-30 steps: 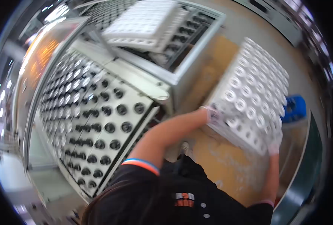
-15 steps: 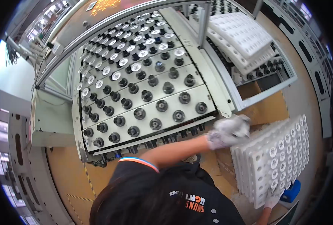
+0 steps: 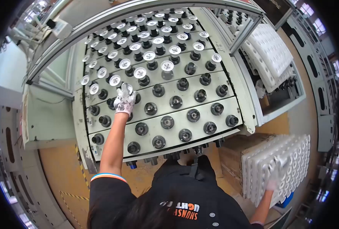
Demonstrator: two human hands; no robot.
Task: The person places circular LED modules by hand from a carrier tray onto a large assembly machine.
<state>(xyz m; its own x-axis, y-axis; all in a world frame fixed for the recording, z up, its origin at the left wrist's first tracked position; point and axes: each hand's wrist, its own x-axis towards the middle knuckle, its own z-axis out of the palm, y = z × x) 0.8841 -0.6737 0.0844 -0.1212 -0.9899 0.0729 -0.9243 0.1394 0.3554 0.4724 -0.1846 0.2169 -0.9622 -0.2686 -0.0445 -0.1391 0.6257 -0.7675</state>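
My left hand [image 3: 124,102], in a stained white glove, reaches over the slanted machine bed and grips a round white-rimmed lamp disc [image 3: 128,88] at its fingertips, at a black holder in the left part. Nearby, similar discs [image 3: 140,73] sit on black holders in the upper rows. Bare black holders [image 3: 176,102] fill the lower rows. At the right, my gloved right hand [image 3: 275,173] is against the face of a white tray [image 3: 249,179] holding rows of discs [image 3: 293,168]. Its fingers are blurred, so their grip does not show.
Several trays stand on edge beside a cardboard box [image 3: 230,164]. More white trays [image 3: 270,51] lie on a side frame at upper right. A metal frame bar [image 3: 89,28] crosses above the machine. A blue object [image 3: 286,200] sits beneath the trays.
My left hand has moved from beside the trays onto the left part of the machine, with a disc. My right hand has risen from the tray's lower edge to its face. The view has shifted.
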